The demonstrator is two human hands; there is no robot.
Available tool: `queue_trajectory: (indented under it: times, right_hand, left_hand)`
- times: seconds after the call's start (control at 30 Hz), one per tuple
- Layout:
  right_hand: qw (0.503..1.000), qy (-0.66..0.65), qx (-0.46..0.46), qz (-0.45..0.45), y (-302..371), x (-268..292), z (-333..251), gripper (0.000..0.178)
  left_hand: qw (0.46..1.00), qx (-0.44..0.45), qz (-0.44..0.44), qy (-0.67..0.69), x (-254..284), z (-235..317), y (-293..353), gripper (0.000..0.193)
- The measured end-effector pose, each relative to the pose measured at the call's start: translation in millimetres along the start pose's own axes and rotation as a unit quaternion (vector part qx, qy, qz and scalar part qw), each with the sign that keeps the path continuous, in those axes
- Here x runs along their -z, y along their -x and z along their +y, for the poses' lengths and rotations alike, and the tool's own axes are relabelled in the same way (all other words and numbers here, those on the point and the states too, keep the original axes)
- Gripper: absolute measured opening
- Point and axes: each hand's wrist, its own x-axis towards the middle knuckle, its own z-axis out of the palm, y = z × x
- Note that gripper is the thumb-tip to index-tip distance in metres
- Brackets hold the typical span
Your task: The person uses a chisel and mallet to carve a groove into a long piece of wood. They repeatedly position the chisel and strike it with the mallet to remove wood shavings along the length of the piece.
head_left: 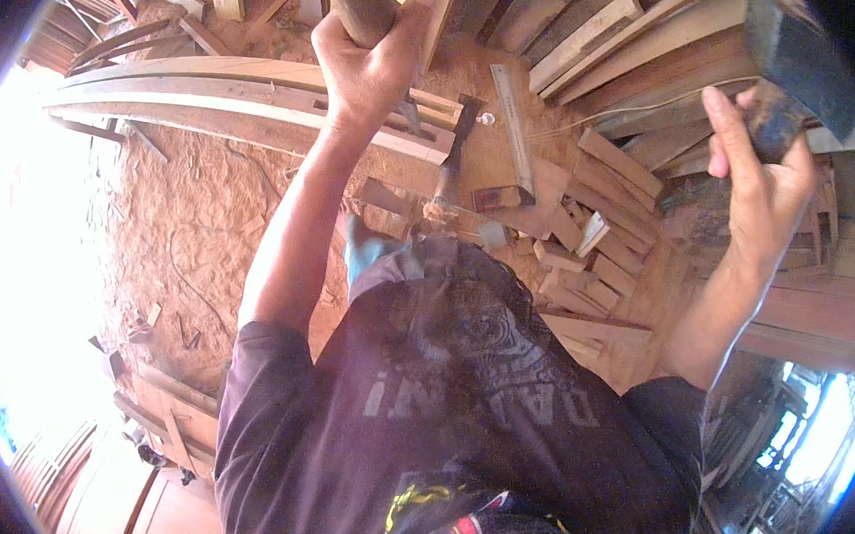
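My left hand [369, 75] is closed around a chisel [363, 9] with a thick wooden handle. Its narrow metal blade points down below my fist, at a slotted wooden beam [270, 98]; whether the tip touches the wood I cannot tell. Raised at the right, my right hand [759, 163] grips a mallet [799, 63] with a dark, block-shaped head, held apart from the chisel. A dark-headed hammer [457, 148] lies by the near end of the beam. To its right is a long metal ruler [513, 130].
Several long planks [648, 38] are stacked at the far right. Short wood offcuts [606, 227] lie in a heap right of my body. Sawdust and shavings [180, 214] cover the ground at the left. A thin cord [623, 108] runs across the right side.
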Motion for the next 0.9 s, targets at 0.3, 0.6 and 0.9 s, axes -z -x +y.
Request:
queue_trajectory:
  times: [0.3, 0.6, 0.9]
  right_hand:
    - [0.991, 0.038, 0.09, -0.087, -36.0, -20.1, -11.8, 0.016]
    - [0.856, 0.245, 0.29, -0.351, -62.6, -112.4, -111.3, 0.016]
    - [0.942, 0.11, 0.162, -0.271, -29.9, -105.8, 5.0, 0.034]
  left_hand:
    - [1.0, 0.013, 0.008, 0.011, 10.5, -8.1, 2.4, 0.032]
    - [0.995, 0.039, 0.025, 0.088, 19.1, -30.9, -2.6, 0.028]
    - [0.996, 0.03, 0.038, 0.077, 28.7, -20.3, 6.2, 0.03]
